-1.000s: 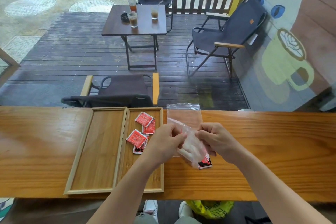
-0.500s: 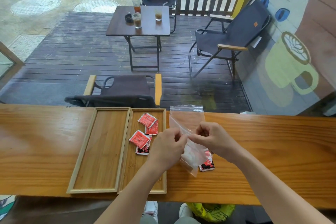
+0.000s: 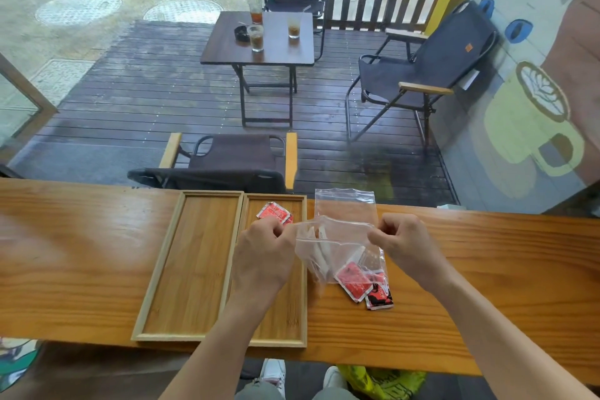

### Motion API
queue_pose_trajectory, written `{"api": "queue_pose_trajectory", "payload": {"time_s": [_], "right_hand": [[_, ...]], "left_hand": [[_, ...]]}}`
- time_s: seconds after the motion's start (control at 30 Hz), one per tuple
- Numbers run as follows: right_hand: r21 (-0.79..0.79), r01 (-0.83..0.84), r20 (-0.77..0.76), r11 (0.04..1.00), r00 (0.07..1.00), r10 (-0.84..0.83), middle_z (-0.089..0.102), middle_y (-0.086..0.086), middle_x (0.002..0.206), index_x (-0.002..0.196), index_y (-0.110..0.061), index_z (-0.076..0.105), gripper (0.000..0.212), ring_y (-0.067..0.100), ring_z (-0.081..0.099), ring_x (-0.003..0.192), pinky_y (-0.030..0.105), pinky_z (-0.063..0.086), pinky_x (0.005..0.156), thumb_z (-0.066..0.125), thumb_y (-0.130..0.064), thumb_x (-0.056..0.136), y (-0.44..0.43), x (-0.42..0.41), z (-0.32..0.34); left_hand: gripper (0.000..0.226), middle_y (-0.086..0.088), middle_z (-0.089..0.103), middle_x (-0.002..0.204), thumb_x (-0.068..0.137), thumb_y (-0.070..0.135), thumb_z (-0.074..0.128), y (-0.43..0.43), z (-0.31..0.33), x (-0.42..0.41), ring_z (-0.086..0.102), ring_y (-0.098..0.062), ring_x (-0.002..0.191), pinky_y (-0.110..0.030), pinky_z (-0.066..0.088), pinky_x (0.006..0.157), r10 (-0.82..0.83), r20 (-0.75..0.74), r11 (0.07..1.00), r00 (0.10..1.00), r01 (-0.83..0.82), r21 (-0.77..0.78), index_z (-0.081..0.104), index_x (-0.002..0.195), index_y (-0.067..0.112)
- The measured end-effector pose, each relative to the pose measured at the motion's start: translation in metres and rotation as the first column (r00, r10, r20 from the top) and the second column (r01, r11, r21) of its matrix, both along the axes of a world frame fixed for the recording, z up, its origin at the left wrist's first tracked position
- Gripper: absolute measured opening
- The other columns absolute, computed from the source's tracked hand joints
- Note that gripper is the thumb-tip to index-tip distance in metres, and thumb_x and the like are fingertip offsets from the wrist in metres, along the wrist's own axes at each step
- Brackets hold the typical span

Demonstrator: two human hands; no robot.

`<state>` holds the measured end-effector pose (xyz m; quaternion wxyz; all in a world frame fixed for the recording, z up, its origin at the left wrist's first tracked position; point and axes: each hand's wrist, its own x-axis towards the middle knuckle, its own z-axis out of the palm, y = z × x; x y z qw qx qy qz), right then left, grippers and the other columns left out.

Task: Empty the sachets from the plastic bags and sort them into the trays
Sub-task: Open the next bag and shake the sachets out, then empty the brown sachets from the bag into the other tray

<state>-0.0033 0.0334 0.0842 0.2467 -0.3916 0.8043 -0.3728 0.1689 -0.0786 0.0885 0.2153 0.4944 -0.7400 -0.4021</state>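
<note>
Partly done | red sachets (image 3: pixel 274 213) in right tray (image 3: pixel 300 269) | left tray (image 3: pixel 191 263) bare | left hand (image 3: pixel 263 256), right hand (image 3: pixel 407 245) pinching zip bag (image 3: pixel 337 247) mouth apart, centre frame | white and red sachets left inside

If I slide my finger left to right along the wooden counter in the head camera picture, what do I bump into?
Empty tray → tray with red sachets → left hand → held plastic bag → right hand.

— Sleeves? None showing: both forearms bare, left hand (image 3: pixel 263 261) and right hand (image 3: pixel 409 248) without gloves, rings or watch.

— And below the counter edge?

— Grey trouser knees (image 3: pixel 259 392), plus a pair of white shoes (image 3: pixel 276 371) with pale toecaps, partly hidden
</note>
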Motion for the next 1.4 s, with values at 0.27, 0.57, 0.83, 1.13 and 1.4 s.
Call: {"api": "queue_pose_trajectory", "payload": {"time_s": [0.27, 0.57, 0.83, 1.13, 1.4], "right_hand": [[0.015, -0.189, 0.072, 0.982, 0.980, 0.187, 0.058, -0.002, 0.060, 0.064, -0.015, 0.059, 0.019, 0.000, 0.051, 0.044, 0.012, 0.040, 0.043, 0.067, -0.011, 0.080, -0.016, 0.012, 0.012], [-0.193, -0.035, 0.176, 0.981, 0.982, 0.070, 0.043, -0.010, 0.034, 0.045, -0.012, 0.049, 0.036, 0.003, 0.035, 0.035, 0.014, 0.030, 0.037, 0.060, -0.002, 0.079, -0.036, 0.034, 0.036], [-0.306, 0.023, 0.200, 0.952, 0.979, 0.041, 0.048, -0.006, 0.037, 0.046, -0.019, 0.050, 0.039, 0.002, 0.043, 0.037, 0.013, 0.035, 0.039, 0.058, -0.010, 0.084, -0.054, 0.067, 0.049], [-0.297, 0.016, 0.313, 0.955, 0.946, 0.081, 0.049, -0.005, 0.037, 0.047, -0.015, 0.053, 0.037, 0.003, 0.041, 0.036, 0.013, 0.033, 0.038, 0.058, -0.008, 0.083, -0.072, 0.084, 0.045], [-0.364, 0.034, 0.455, 0.931, 0.879, 0.145, 0.059, 0.003, 0.064, 0.073, -0.009, 0.059, 0.023, 0.009, 0.052, 0.056, 0.016, 0.041, 0.051, 0.047, -0.018, 0.091, -0.082, 0.081, 0.022]], "left_hand": [[0.007, 0.018, 0.059, 0.068, 0.080, 0.026, 0.067, -0.006, 0.006, 0.015, 0.063, -0.006, 0.061, -0.014, 0.053, 0.051, -0.146, -0.094, 0.988, 0.985, 0.140, -0.065, 0.063, 0.075, 0.027], [0.007, 0.007, 0.063, 0.075, 0.087, 0.029, 0.057, -0.016, 0.011, 0.029, 0.066, -0.014, 0.068, -0.011, 0.052, 0.053, 0.030, -0.259, 1.000, 0.965, -0.030, 0.004, 0.058, 0.084, 0.023], [0.016, 0.016, 0.065, 0.084, 0.076, 0.037, 0.066, 0.011, 0.007, 0.076, 0.060, 0.004, 0.087, -0.004, 0.045, 0.073, -0.103, -0.309, 0.992, 0.946, 0.120, 0.036, 0.054, 0.087, 0.036], [0.026, 0.011, 0.062, 0.100, 0.077, 0.037, 0.063, -0.002, 0.002, 0.068, 0.049, 0.019, 0.094, 0.000, 0.039, 0.077, -0.092, -0.244, 0.988, 0.965, 0.059, -0.141, 0.062, 0.098, 0.022], [0.007, 0.016, 0.061, 0.087, 0.081, 0.039, 0.049, -0.028, 0.019, 0.093, 0.061, 0.006, 0.090, -0.011, 0.052, 0.055, -0.144, -0.313, 0.989, 0.939, 0.131, -0.063, 0.051, 0.084, 0.033]]}}
